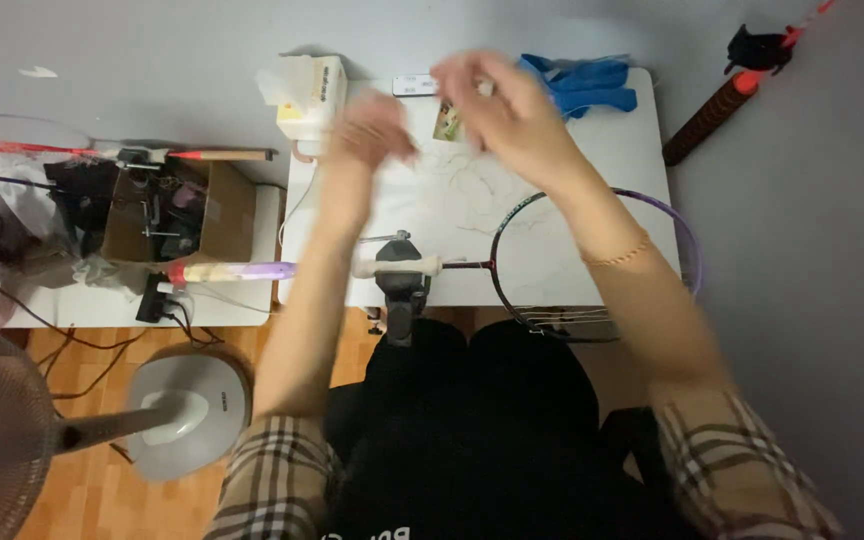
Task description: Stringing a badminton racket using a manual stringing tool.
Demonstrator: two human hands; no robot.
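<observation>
A badminton racket (512,262) lies across the white table (632,180), its shaft held in a small black clamp (402,280) at the table's near edge; the purple-rimmed head has only a few strings near its bottom. My left hand (367,130) is raised over the table's left side, blurred, fingers loosely curled. My right hand (497,100) hovers above the table's far middle, also blurred, fingers bent as if pinching thin string; whether it grips anything I cannot tell. Loose pale string (452,185) lies tangled on the tabletop below both hands.
A tissue box (307,95) stands at the table's far left corner, blue gloves (587,85) at the far right. An open cardboard box (167,210) of tools and another racket (52,150) sit to the left. A standing fan (102,420) is on the wooden floor.
</observation>
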